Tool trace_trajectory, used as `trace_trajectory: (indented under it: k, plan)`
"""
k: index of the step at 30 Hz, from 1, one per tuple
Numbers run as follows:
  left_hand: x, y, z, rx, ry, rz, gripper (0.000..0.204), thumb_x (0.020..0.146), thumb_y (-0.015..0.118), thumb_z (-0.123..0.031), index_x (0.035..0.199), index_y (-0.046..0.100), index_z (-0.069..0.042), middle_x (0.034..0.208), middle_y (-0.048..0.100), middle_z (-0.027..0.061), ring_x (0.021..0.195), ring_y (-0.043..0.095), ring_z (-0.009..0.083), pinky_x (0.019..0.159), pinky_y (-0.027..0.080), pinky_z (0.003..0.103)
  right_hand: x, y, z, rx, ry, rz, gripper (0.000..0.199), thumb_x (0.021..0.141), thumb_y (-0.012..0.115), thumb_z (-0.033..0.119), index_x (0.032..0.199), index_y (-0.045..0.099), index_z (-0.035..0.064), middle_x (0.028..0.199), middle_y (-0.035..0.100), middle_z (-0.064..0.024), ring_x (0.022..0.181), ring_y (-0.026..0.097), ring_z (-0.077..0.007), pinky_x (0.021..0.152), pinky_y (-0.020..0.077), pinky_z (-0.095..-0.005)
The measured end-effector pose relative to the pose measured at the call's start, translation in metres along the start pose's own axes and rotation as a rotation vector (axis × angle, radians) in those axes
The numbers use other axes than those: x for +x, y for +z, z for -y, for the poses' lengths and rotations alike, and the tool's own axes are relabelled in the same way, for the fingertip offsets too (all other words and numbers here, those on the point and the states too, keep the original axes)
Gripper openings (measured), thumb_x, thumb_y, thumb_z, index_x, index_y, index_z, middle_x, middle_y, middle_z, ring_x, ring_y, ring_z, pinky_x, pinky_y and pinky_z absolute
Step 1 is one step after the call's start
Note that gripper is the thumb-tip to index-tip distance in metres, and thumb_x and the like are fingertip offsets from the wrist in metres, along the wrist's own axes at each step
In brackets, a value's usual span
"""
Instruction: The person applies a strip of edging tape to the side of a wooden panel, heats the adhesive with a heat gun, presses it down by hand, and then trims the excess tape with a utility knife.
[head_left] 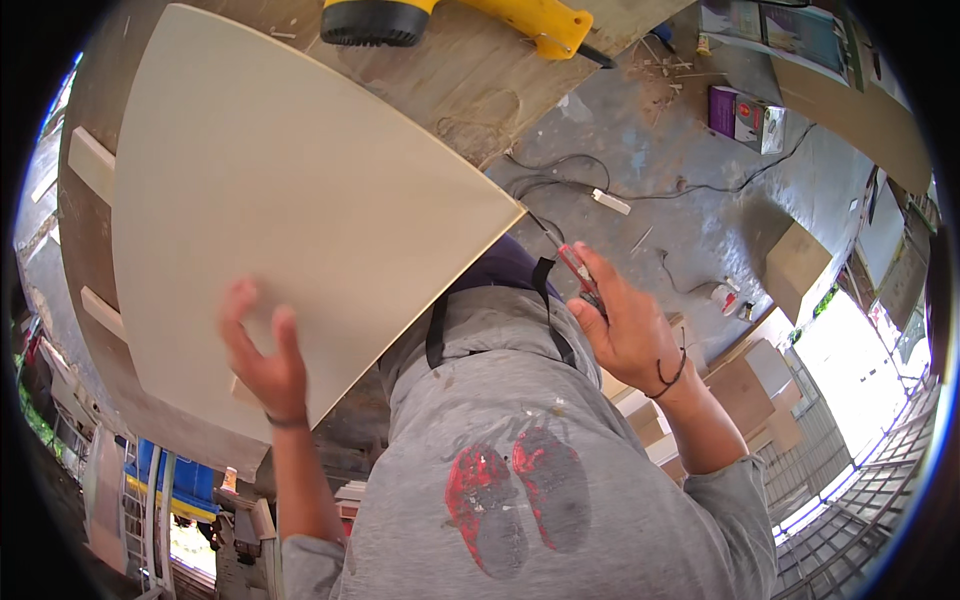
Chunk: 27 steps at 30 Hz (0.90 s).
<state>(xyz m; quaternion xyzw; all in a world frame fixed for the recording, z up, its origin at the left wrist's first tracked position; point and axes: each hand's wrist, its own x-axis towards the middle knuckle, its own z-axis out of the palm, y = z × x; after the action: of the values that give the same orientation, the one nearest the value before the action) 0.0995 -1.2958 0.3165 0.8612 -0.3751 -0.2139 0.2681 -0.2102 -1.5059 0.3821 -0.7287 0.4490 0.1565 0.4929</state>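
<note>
The person's left hand (262, 358) is pressing against the pale, fan-shaped board (290, 200), fingers spread wide and open across its lower curved edge rather than curled around anything. The board is lying flat on the brown plywood workbench (470, 80), its pointed corner jutting out past the bench's edge toward the person's chest. The right hand (632, 325) is closing around a red-handled screwdriver (572, 262), fingers wrapped tight on the handle, and the thin metal shaft is angling up to the left so its tip is sitting just beside the board's pointed corner. Whether the tip is actually touching the edge is hard to tell from here. A dark band is circling each wrist. Up at the far side of the bench, a yellow power tool (455, 18) is lying on its side, well apart from both hands. Below the bench, on the grey concrete floor (690, 215), a black cable (690, 187) is trailing past a small purple box (742, 117).
</note>
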Motion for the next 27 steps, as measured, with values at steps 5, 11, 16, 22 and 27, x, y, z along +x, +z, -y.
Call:
trace_trajectory:
  k: [5,11,16,22,27]
  plan:
    - [0.049,0.003,0.042,0.369,0.244,-0.241,0.055,0.091,0.064,-0.033,0.133,0.046,-0.004,0.143,0.041,0.0161,0.135,0.035,0.035,0.109,0.031,0.047,0.005,0.0,0.004,-0.079,-0.021,0.018,0.053,0.092,0.058,0.02,0.138,0.038,0.0012,0.12,0.059,-0.0234,0.093,0.063,-0.04,0.073,0.0528,-0.0435]
    - [0.055,0.007,0.042,0.411,0.274,-0.24,0.061,0.091,0.063,-0.038,0.136,0.043,-0.003,0.145,0.038,0.0173,0.136,0.033,0.0358,0.111,0.029,0.049,0.002,0.002,0.011,-0.199,0.021,0.034,0.057,0.091,0.058,0.021,0.141,0.035,0.0036,0.097,0.06,-0.019,0.075,0.062,-0.0388,0.062,0.0521,-0.0436]
    - [0.055,0.007,0.042,0.396,0.261,-0.237,0.062,0.09,0.062,-0.04,0.136,0.043,-0.002,0.146,0.037,0.0181,0.136,0.033,0.036,0.11,0.029,0.049,0.0,0.002,0.019,-0.233,0.053,0.052,0.058,0.091,0.059,0.021,0.141,0.035,0.0043,0.09,0.058,-0.0176,0.068,0.062,-0.0373,0.057,0.0518,-0.0434]
    - [0.053,0.007,0.042,0.389,0.225,-0.216,0.063,0.092,0.06,-0.042,0.137,0.041,-0.002,0.147,0.034,0.0199,0.137,0.031,0.0356,0.111,0.028,0.048,-0.001,0.003,0.02,-0.252,0.042,0.054,0.057,0.09,0.06,0.021,0.139,0.036,0.0017,0.089,0.057,-0.0164,0.066,0.063,-0.0343,0.055,0.0524,-0.0416]
    - [0.053,0.006,0.045,0.383,0.246,-0.189,0.065,0.093,0.058,-0.042,0.137,0.039,0.0,0.147,0.031,0.0213,0.138,0.03,0.036,0.111,0.028,0.048,0.004,0.0,0.022,-0.284,0.037,0.067,0.053,0.089,0.06,0.02,0.134,0.04,-0.0007,0.087,0.058,-0.0153,0.063,0.063,-0.0317,0.053,0.0527,-0.0394]
